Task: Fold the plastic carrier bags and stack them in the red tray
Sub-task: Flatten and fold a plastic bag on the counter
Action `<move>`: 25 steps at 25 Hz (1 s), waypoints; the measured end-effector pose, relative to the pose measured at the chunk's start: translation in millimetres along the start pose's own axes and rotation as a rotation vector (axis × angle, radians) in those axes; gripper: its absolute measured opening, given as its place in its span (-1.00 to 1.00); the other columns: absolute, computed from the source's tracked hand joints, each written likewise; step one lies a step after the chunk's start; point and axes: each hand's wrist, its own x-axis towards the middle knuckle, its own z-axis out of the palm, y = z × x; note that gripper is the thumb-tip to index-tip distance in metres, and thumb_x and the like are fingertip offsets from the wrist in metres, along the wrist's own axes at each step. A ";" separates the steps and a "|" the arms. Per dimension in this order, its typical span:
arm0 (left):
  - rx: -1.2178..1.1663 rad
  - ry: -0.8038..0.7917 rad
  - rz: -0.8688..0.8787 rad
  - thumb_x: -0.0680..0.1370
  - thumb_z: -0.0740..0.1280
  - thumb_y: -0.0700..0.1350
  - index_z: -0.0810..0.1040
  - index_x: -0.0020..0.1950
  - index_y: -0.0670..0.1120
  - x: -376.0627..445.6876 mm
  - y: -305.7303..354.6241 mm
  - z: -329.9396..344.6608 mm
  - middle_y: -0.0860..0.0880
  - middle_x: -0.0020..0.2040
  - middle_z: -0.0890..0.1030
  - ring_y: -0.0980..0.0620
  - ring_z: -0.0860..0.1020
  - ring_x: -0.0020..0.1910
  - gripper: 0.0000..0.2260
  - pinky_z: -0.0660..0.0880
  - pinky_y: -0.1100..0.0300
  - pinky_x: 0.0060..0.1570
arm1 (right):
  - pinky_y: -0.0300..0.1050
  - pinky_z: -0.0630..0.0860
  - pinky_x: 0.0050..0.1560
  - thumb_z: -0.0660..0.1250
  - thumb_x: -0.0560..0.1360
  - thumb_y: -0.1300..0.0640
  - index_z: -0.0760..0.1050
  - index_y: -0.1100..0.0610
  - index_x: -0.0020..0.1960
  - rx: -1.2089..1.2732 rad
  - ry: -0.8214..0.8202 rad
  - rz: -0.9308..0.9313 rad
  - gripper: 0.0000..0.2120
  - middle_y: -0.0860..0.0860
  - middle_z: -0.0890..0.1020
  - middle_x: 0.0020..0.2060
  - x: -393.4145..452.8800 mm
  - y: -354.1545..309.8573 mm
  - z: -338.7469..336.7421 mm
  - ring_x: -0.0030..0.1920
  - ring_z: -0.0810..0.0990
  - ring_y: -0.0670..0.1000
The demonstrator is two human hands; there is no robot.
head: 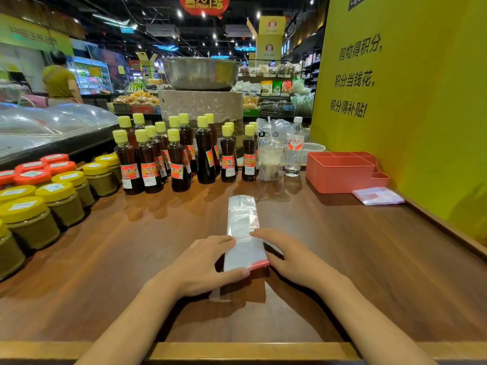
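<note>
Both hands rest on the near end of the folded carrier bag, a narrow strip on the brown surface. On this side of the bag, the left hand presses with its thumb along the red-edged end, and the right hand lays straight fingers across it; neither grip curls round it. Its long axis runs away from the person. Beyond the bag and to its right stands the red tray, nearer the right hand, with folded bags just beside it.
</note>
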 end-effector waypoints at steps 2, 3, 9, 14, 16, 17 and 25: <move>0.022 0.018 0.031 0.42 0.13 0.54 0.14 0.60 0.15 -3.1 5.5 -0.6 0.18 0.58 0.18 0.16 0.18 0.50 -0.16 0.13 0.18 0.44 | -0.32 0.19 0.34 0.26 0.65 0.07 0.34 -0.21 0.49 -0.047 0.009 -0.031 -0.56 -0.21 0.37 0.49 2.8 -2.1 8.9 0.46 0.31 -0.16; 0.017 0.022 0.046 0.42 0.15 0.55 0.12 0.60 0.16 -4.3 6.4 -0.5 0.20 0.58 0.16 0.18 0.16 0.50 -0.15 0.12 0.20 0.44 | -0.37 0.20 0.30 0.26 0.65 0.10 0.38 -0.20 0.47 -0.051 0.012 -0.037 -0.57 -0.19 0.40 0.47 3.5 -2.8 11.6 0.44 0.34 -0.16; -0.036 0.119 0.152 0.48 0.27 0.42 0.25 0.53 0.20 -8.5 -2.7 1.8 0.31 0.46 0.29 0.42 0.18 0.39 -0.32 0.23 0.28 0.44 | -0.28 0.40 0.35 0.26 0.64 0.14 0.51 -0.16 0.39 0.096 0.041 -0.025 -0.62 -0.15 0.54 0.37 4.2 1.5 14.3 0.32 0.47 -0.19; -0.274 0.231 0.126 0.63 0.26 0.01 0.44 0.21 0.39 -7.6 1.9 1.2 0.52 0.10 0.50 0.43 0.45 0.15 -0.74 0.42 0.42 0.13 | -0.30 0.48 0.25 0.27 0.65 0.08 0.59 -0.21 0.28 0.289 0.082 -0.049 -0.71 -0.29 0.63 0.19 -0.6 -5.1 6.6 0.20 0.54 -0.30; -0.442 0.339 0.108 0.64 0.30 -0.07 0.45 0.30 0.29 -5.2 0.0 4.0 0.34 0.10 0.60 0.28 0.55 0.11 -0.69 0.49 0.35 0.04 | -0.24 0.53 0.18 0.30 0.62 0.08 0.60 -0.19 0.24 0.376 0.123 -0.043 -0.74 -0.28 0.67 0.09 0.0 -8.8 4.5 0.13 0.60 -0.24; -0.505 0.387 0.097 0.63 0.32 -0.07 0.46 0.31 0.22 -3.9 0.1 4.4 0.27 0.08 0.62 0.23 0.58 0.09 -0.71 0.52 0.31 0.01 | -0.21 0.55 0.15 0.32 0.61 0.05 0.61 -0.17 0.22 0.412 0.144 -0.029 -0.77 -0.25 0.68 0.05 1.0 -10.0 4.5 0.10 0.62 -0.22; -0.665 0.447 -0.012 0.62 0.33 -0.08 0.57 0.15 0.04 4.8 6.1 6.5 0.08 0.04 0.64 0.08 0.64 0.00 -0.88 0.64 0.08 -0.06 | -0.15 0.63 -0.05 0.39 0.57 0.11 0.69 -0.05 0.00 0.658 0.359 0.138 -0.89 -0.11 0.70 -0.13 9.2 -13.8 9.4 -0.06 0.66 -0.12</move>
